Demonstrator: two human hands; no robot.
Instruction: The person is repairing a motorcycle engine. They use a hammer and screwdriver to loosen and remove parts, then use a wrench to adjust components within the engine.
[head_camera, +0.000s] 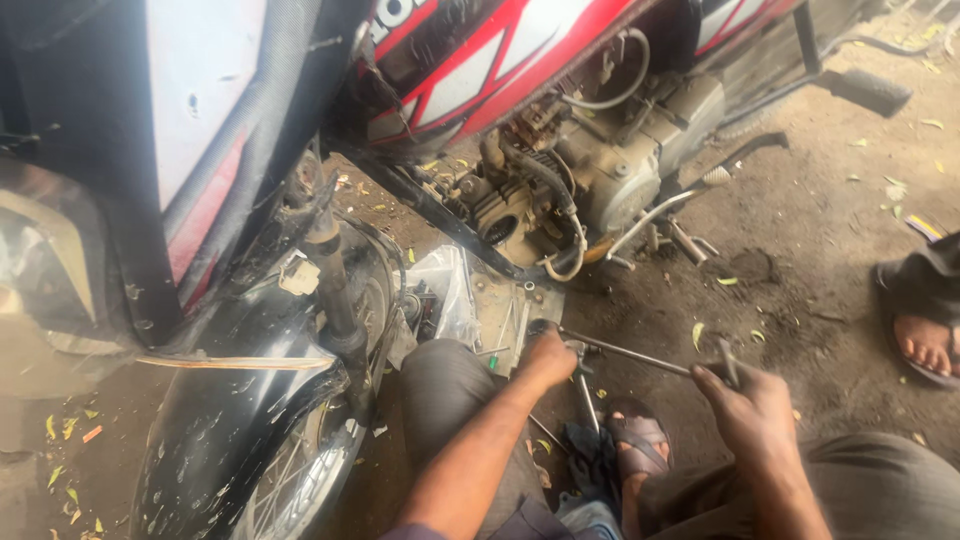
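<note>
Both hands on the long rod, low beside the engine

We're crouched by the engine (590, 170) of the red and white motorcycle (470, 60). Our left hand (548, 358) has its grip clenched round the near end of a long metal rod (625, 353), just below the engine over a flat metal tray (505, 305) on the dirt floor (800, 250). Our right hand (752, 405), further out from the engine, is grasping the rod's cross handle (730, 362). We'd judge steady work needs the left hand guiding the tip square while the right turns evenly, elbows in. A sandalled foot (925, 320) waits well off from the engine.
</note>
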